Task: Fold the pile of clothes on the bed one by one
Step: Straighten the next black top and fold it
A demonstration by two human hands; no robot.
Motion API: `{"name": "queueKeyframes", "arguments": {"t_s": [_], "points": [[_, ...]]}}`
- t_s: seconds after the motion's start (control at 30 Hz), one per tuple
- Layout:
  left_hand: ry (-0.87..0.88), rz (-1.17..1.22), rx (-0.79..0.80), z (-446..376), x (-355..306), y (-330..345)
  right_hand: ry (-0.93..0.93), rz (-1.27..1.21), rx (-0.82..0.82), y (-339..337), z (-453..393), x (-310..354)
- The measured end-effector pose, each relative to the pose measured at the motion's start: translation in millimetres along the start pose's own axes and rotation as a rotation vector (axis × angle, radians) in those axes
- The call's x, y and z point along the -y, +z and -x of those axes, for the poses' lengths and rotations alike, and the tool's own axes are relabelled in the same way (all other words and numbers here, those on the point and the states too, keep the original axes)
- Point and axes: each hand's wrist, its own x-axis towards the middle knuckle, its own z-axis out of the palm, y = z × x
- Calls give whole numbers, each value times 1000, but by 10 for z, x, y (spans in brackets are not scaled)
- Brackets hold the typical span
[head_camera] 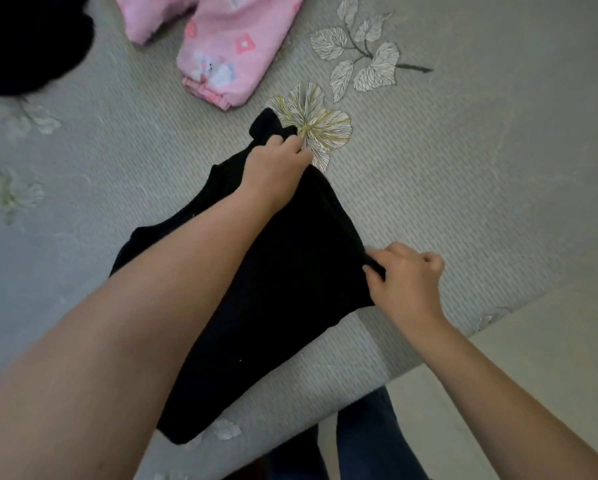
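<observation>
Far left on the bed (463,168), a dark heap (24,39) waits unfolded. Pink printed trousers (218,46) lie beside it, loose. Centre: black garment (290,271) spread flat, mid-fold by my judgement. My left hand (276,164) pinches its far end; my right hand (404,282) pinches the near side edge. Most work remains. No containers in view.

arms: bare, sleeveless | legs: dark blue jeans (363,441)
</observation>
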Motion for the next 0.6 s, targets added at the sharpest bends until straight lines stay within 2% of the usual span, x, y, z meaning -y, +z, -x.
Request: {"name": "queueKeyframes", "arguments": {"t_s": [0.1, 0.13, 0.3, 0.5, 0.6], "points": [[98, 48, -250, 565, 304, -27, -85, -61, -78, 69, 224, 306], [128, 35, -290, 775, 423, -13, -114, -70, -104, 119, 338, 445], [159, -15, -235, 1916, 1071, 160, -185, -130, -32, 582, 1023, 1282], [135, -8, -154, 3053, 1567, 531, -253, 49, 62, 1360, 1786, 1928], [24, -20, -85, 3420, 1654, 822, -238, 187, 153, 1727, 2058, 2058]]}}
